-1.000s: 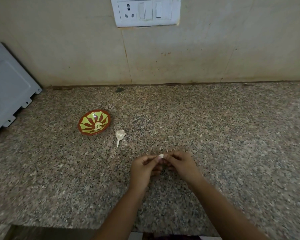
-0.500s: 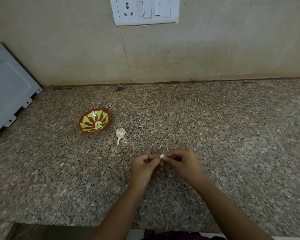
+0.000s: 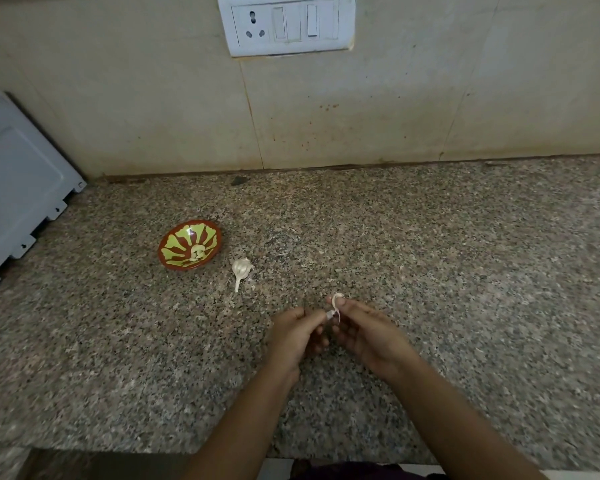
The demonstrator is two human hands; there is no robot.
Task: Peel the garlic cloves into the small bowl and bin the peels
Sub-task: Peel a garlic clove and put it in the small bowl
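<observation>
Both of my hands were raised just above the near middle of the desk (image 3: 430, 254), close together and almost touching. My left hand (image 3: 295, 332) was curled, its fingers (image 3: 316, 319) pinching the clove (image 3: 330, 314) at their tips. My right hand (image 3: 364, 332) was also curled, its fingers (image 3: 344, 304) pinching a pale, curling peel (image 3: 336, 300). The peel ran as a thin strip from my right fingertips down to the clove, so it was partly lifted but not yet free. The clove sat between the two hands and clear of the desk surface. How much skin remained on it was too small to tell. The bowl (image 3: 177, 242), red-brown with a yellow-green petal pattern, stood upright on the desk, to the left of my hands and further back, well apart from them. A few peeled cloves (image 3: 197, 253) lay at its bottom. A garlic piece (image 3: 241, 268) with a short stalk lay on the desk just beside the bowl on its right, between the bowl and my hands, touching neither. I could not tell whether cloves remained in it. A grey panel (image 3: 18, 188) leaned at the far left edge of the desk. A white socket plate (image 3: 288, 24) was fixed to the tiled wall (image 3: 413, 109) behind the desk.
</observation>
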